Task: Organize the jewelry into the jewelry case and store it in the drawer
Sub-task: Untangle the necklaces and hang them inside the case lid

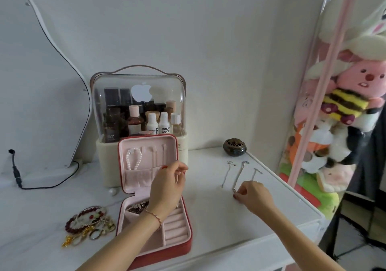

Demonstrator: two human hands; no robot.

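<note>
1. R hand point(253, 194) pinches near end of middle silver chain point(238, 177) on tabletop point(219, 212).
2. L hand point(169, 184), fingers curled, seems to hold nothing, hovers at open jewelry case point(154, 197) lid.
3. Tip: lift chain slowly, avoid snagging neighbor chains; hang on lid hook beside pearl bracelet point(133, 159).

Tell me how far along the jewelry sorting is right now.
Partly done. The jewelry case lies open with a pearl strand hung in its lid and some pieces in a tray compartment. The right hand pinches the middle silver chain on the table; the left hand hovers at the lid. Two more chains and the bracelet pile remain out. No drawer is in view.
</note>
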